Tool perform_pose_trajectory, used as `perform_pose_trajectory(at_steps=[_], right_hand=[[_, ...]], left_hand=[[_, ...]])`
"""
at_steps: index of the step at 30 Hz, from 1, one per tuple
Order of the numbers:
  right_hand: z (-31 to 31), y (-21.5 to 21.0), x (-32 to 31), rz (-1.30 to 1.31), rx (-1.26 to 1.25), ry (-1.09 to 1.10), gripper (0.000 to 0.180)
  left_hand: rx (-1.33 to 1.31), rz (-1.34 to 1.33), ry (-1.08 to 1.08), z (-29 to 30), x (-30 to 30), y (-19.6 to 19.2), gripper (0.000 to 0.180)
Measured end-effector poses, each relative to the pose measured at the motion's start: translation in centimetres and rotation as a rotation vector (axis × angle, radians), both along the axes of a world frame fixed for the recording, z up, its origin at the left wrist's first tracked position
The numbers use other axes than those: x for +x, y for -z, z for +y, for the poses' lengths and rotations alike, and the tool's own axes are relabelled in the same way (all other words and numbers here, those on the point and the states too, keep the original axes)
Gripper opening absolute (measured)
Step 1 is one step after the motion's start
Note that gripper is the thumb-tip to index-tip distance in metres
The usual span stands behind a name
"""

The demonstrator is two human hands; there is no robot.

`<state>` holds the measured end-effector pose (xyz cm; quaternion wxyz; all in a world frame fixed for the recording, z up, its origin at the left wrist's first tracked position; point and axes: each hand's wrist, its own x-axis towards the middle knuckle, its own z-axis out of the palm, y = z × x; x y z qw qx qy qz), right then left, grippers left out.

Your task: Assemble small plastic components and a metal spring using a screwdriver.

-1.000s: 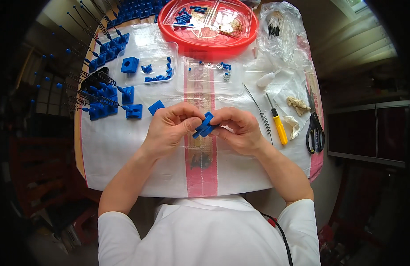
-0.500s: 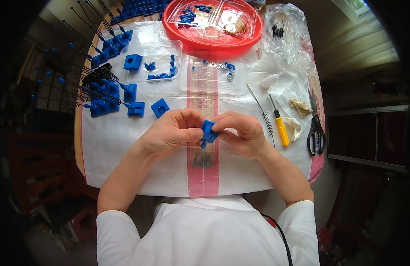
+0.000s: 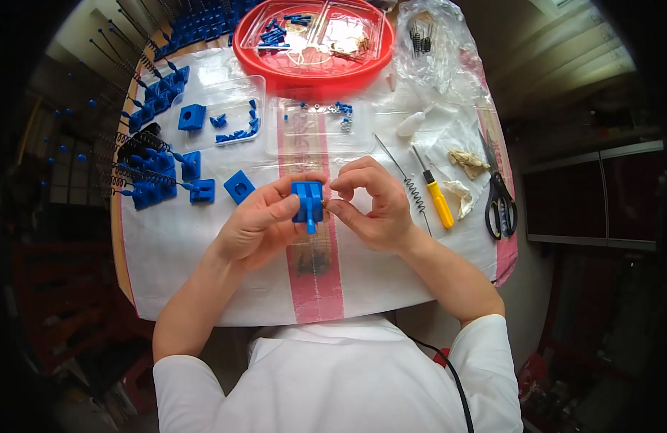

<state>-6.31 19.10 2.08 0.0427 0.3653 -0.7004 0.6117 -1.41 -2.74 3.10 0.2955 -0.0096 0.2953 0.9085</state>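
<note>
Blue moulded plastic is what I have in hand: a small blue block with a short peg pointing down, held above the middle of the worktop, over the pink stripe in its white covering. My left hand is closed on the block, thumb along its left face and fingers behind it. My right hand is pinched at its right edge, fingertips bunched as if on some small part; I cannot tell what, if anything, sits between them. I judge the block light, stiff and fairly slick, best gripped across its flat side faces and not by the thin peg, which looks the weaker point. Just left of my hands lie loose blue cubes, and beyond them a row of blue blocks fitted with coil springs. Ahead are two clear shallow trays with small blue pieces and fasteners, then a red round tray with clear boxes in it. To the right lie a long wire spring, a yellow-handled screwdriver and black-handled scissors.
</note>
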Motion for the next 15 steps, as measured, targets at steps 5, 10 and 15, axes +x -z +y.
perform_pose_trajectory(at_steps=[5,10,15], right_hand=[[-0.1,-0.4,0.0,-0.011,-0.059,0.039,0.021],[0.7,-1.0,-0.2,-0.018,-0.147,0.149,0.014],[2.9,-6.6,0.6,-0.031,-0.356,0.198,0.018]], left_hand=[[0.042,-0.017,-0.106,0.7,0.0,0.2,0.053],[0.13,-0.083,-0.174,0.9,0.4,0.0,0.056],[0.215,-0.052,-0.232,0.8,0.3,0.5,0.057]])
